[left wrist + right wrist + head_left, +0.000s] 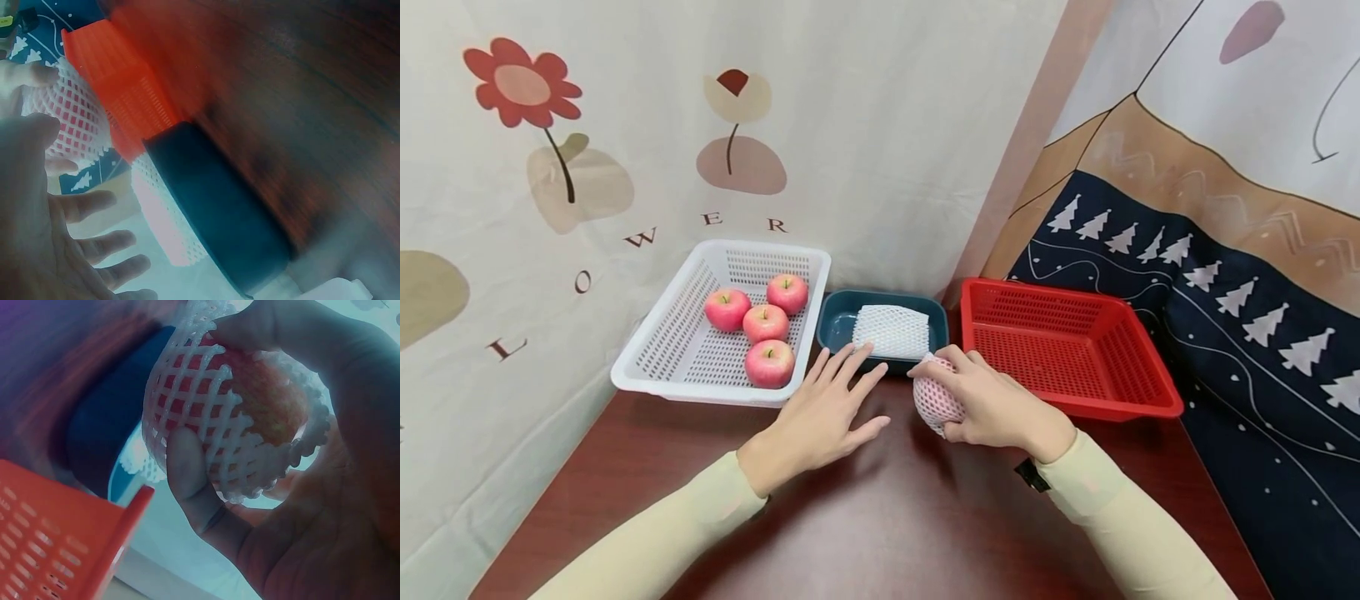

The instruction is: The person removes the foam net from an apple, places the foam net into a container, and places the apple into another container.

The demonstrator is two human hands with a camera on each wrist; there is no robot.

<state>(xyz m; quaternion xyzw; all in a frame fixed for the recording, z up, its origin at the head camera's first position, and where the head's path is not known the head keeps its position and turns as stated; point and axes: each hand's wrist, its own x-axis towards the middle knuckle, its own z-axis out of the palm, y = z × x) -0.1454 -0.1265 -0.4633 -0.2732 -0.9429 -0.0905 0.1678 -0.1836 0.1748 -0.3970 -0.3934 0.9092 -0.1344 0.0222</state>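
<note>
My right hand (pixel 1000 408) grips an apple (pixel 265 394) wrapped in a white foam net (pixel 212 425), in front of the dark teal tray. Part of the apple's skin shows through the net's open end in the right wrist view. My left hand (pixel 820 417) is spread with straight fingers and holds nothing, between the white basket and the wrapped apple. Its fingertips overlap the near edge of the teal tray (pixel 838 321) in the head view. Several white foam nets (pixel 891 331) lie flat in that tray.
A white basket (pixel 658 333) at the left holds several bare red apples (pixel 770 364). To the right stands a red basket (pixel 1060 350) with nothing in it. All three containers line the back of the brown table (pixel 880 517), before a patterned curtain (pixel 887 150).
</note>
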